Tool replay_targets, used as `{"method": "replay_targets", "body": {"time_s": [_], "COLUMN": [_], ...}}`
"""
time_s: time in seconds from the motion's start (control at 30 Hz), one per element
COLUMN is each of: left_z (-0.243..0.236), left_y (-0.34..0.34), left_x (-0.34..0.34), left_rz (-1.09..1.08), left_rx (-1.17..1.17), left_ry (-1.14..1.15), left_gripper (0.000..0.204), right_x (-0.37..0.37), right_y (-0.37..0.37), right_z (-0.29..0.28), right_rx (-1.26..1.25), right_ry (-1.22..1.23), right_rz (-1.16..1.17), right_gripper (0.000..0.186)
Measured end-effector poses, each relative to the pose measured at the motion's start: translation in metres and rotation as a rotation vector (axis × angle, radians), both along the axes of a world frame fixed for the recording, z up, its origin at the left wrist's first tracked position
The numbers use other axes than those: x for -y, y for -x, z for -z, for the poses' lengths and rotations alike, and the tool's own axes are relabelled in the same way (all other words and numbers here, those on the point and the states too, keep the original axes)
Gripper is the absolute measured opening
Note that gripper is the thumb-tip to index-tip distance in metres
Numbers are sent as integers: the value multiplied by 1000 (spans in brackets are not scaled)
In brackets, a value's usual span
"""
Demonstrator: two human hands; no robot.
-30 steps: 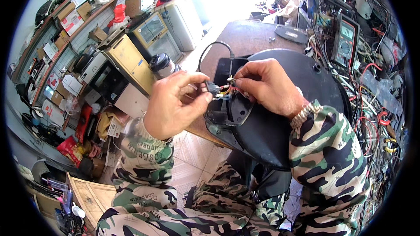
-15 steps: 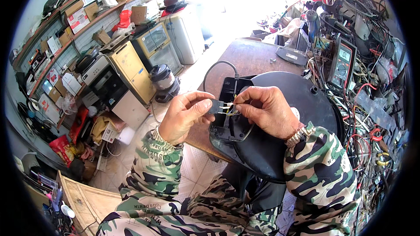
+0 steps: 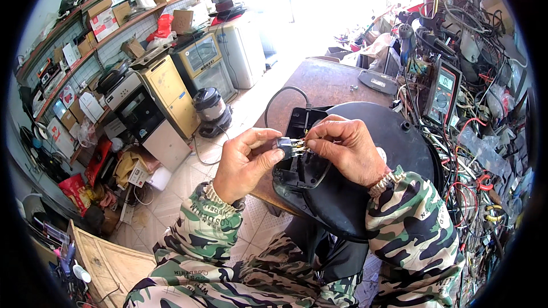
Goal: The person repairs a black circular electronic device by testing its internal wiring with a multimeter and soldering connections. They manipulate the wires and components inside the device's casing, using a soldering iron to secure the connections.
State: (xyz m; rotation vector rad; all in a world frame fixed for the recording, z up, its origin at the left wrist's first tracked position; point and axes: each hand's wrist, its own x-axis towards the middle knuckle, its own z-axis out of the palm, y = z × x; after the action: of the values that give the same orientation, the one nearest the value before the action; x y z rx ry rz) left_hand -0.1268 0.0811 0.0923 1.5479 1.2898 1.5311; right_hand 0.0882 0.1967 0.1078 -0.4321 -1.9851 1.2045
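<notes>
Between the thumb and fingers of my left hand is a small dark switch, its metal terminals facing right. My right hand pinches the thin wires with connectors that run to those terminals. Whether each connector sits fully on its terminal is too small to tell. Behind and below my hands lies a round black appliance base with an opened handle housing. A black cable loops out from the housing's far end.
The base rests on a brown wooden table with a dark flat case at its far side. A multimeter stands on the right among heaped wires and tools. On the left are cabinets, a black-and-silver canister and loaded shelves.
The switch has been turned in my left fingers, so its terminals show more. My right hand stays at the wires, and the whole view has shifted slightly.
</notes>
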Motion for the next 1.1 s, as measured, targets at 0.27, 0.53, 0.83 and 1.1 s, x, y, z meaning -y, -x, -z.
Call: {"method": "replay_targets", "body": {"time_s": [0.27,0.53,0.83,1.1], "left_z": [1,5,5,1], "left_y": [-2,-6,-9,-16], "left_x": [2,1,4,6], "left_rz": [-7,-24,-68,-123], "left_rx": [-18,-52,-176,-240], "left_ry": [7,-44,-83,-113], "left_gripper": [35,36,36,36], "right_x": [1,10,10,14], "right_y": [0,-4,-2,-2], "right_z": [0,-4,-3,-5], "right_rx": [26,62,58,46], "right_ry": [-93,-611,-699,-730], "right_rz": [14,131,75,79], "right_gripper": [11,12,12,13]}}
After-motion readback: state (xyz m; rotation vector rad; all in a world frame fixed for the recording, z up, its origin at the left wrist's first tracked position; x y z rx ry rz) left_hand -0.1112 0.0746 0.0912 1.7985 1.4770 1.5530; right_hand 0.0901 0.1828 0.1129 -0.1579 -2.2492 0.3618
